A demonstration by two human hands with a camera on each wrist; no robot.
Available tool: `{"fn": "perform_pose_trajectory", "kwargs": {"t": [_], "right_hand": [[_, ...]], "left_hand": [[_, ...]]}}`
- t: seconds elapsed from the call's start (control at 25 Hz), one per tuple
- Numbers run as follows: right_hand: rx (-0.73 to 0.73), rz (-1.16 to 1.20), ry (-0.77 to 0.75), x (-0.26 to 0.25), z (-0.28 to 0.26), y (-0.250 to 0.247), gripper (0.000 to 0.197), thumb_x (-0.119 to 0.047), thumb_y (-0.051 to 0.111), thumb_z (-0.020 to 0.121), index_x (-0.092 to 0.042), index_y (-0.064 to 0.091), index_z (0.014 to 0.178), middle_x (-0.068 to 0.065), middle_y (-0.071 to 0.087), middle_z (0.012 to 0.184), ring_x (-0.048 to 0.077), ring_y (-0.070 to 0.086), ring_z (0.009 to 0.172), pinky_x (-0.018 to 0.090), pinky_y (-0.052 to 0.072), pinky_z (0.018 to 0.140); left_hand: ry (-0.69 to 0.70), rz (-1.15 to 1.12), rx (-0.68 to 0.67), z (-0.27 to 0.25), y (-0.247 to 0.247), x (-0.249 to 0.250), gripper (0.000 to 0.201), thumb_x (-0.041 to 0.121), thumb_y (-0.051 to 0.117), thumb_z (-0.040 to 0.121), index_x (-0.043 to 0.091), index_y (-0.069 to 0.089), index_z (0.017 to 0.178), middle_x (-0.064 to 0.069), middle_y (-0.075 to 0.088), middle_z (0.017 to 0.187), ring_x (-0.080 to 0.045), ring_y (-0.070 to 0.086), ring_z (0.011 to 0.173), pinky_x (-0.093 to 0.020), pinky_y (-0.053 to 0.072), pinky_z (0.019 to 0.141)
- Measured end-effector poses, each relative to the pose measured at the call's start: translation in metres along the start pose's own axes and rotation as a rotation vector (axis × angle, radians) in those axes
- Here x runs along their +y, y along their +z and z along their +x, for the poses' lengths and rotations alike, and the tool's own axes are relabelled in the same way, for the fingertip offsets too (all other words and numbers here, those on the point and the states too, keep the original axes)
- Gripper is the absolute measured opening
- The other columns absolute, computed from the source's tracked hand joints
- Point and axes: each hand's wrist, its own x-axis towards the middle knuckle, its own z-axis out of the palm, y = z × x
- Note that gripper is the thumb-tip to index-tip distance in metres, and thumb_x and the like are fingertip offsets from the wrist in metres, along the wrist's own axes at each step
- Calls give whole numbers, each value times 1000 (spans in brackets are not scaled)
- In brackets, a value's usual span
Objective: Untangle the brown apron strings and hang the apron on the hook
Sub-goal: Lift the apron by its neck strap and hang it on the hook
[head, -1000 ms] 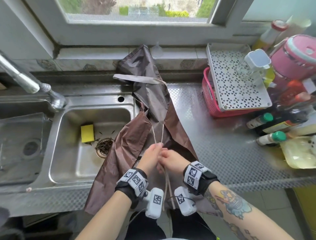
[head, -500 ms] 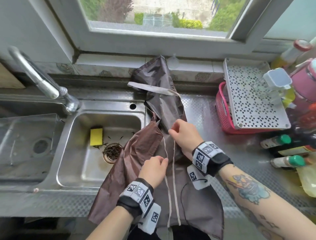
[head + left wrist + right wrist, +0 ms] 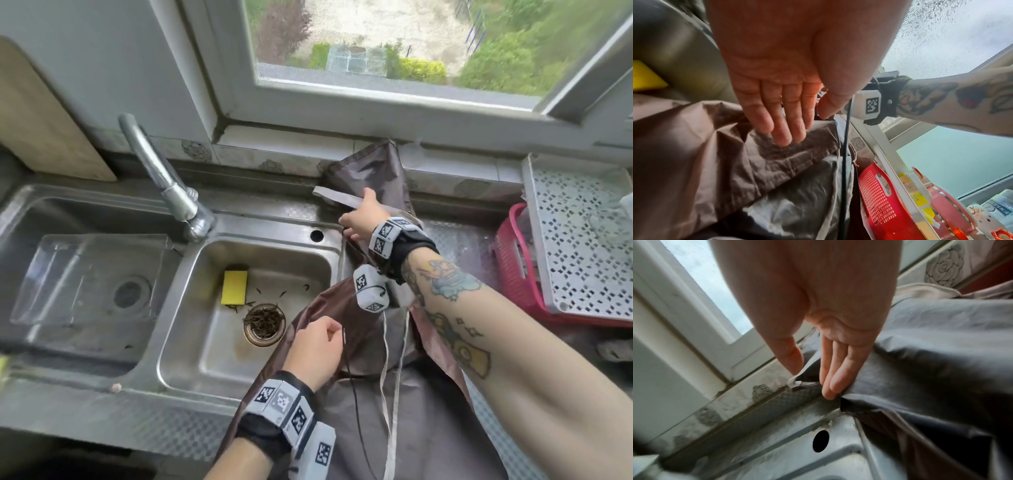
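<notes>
The brown apron (image 3: 435, 428) lies along the steel counter, its top propped against the tiled sill and its bottom hanging over the front edge. Two thin pale strings (image 3: 385, 359) trail loose down its middle. My right hand (image 3: 359, 219) reaches to the apron's top, by the pale neck strap (image 3: 334, 196). In the right wrist view that hand (image 3: 812, 382) has straight fingers on the apron's (image 3: 920, 369) edge, the thumb just above the strap end (image 3: 794, 382). My left hand (image 3: 318, 346) hovers over the lower left fold, fingers straight (image 3: 789, 126) above the fabric (image 3: 715, 154), holding nothing.
The sink (image 3: 246, 233) lies left of the apron, with a yellow sponge (image 3: 234, 287) and a drain strainer (image 3: 263, 323) full of leaves. A faucet (image 3: 161, 178) stands behind it. A red basket (image 3: 513, 267) under a white perforated tray (image 3: 575, 240) sits at the right.
Both hands have let go of the strings. The right hand has moved up and away to the apron's top strap; the left stays low over the fabric. The view has tilted up.
</notes>
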Motion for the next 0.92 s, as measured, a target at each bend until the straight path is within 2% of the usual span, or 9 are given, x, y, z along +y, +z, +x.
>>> {"fn": "perform_pose_trajectory", "kwargs": {"t": [0.12, 0.2, 0.32, 0.44, 0.56, 0.64, 0.76, 0.84, 0.92], "right_hand": [[55, -215, 39, -5, -3, -9, 34, -21, 63, 67, -2, 63, 95, 12, 67, 76, 31, 69, 72, 37, 58, 64], [152, -332, -52, -10, -23, -15, 18, -16, 59, 76, -8, 66, 91, 10, 67, 78, 29, 61, 71, 26, 43, 61], [238, -297, -282, -10, -63, -29, 18, -27, 62, 81, -16, 68, 94, 4, 70, 89, 23, 62, 85, 25, 41, 72], [366, -243, -459, -14, -99, -56, 38, -49, 55, 88, -18, 68, 71, 0, 71, 87, 17, 62, 82, 33, 49, 78], [549, -185, -719, -25, -143, -99, 43, -30, 61, 89, -8, 66, 52, 6, 75, 100, 18, 65, 99, 31, 49, 92], [601, -167, -852, -37, -176, -128, 39, -14, 65, 83, -13, 59, 45, 8, 73, 104, 18, 65, 103, 31, 52, 88], [524, -125, -969, -47, -251, -173, 41, -5, 61, 75, -24, 51, 40, 4, 70, 105, 12, 66, 100, 32, 56, 81], [456, -115, -1006, -40, -312, -197, 44, -2, 61, 72, -31, 50, 41, -4, 67, 96, 1, 64, 86, 19, 52, 70], [437, -127, -1001, -33, -350, -218, 34, -1, 60, 69, -16, 53, 40, -4, 64, 87, 4, 62, 77, 19, 48, 63]], "left_hand": [[40, -29, -4, 6, -15, 4, 22, 29, 48, 83, 26, 68, 92, 2, 74, 98, -19, 65, 99, -34, 49, 93], [60, -49, 16, 14, -31, 11, 20, 27, 51, 81, 26, 69, 90, 2, 74, 95, -18, 66, 95, -32, 50, 90], [128, -112, 126, 28, -62, 36, 18, 26, 52, 81, 26, 69, 89, 2, 74, 91, -19, 68, 91, -34, 52, 88], [232, -201, 251, 32, -93, 87, 18, 20, 51, 83, 21, 67, 91, 3, 70, 88, -19, 65, 90, -33, 52, 86], [425, -216, 361, 16, -114, 150, 19, 16, 52, 85, 19, 64, 99, 3, 65, 97, -12, 59, 88, -20, 47, 77], [555, -221, 404, 2, -125, 187, 22, 17, 53, 86, 18, 60, 106, 0, 62, 107, -10, 57, 91, -16, 47, 78], [785, -167, 326, -41, -130, 242, 37, 20, 60, 85, 13, 51, 121, 0, 57, 115, -9, 53, 101, -15, 45, 86], [985, -97, 152, -87, -119, 278, 52, 20, 64, 82, 13, 44, 130, 0, 55, 118, -10, 53, 108, -17, 43, 92], [1113, -58, -19, -131, -105, 303, 47, 14, 61, 82, 15, 46, 127, 2, 61, 106, -8, 59, 99, -19, 48, 85]]}}
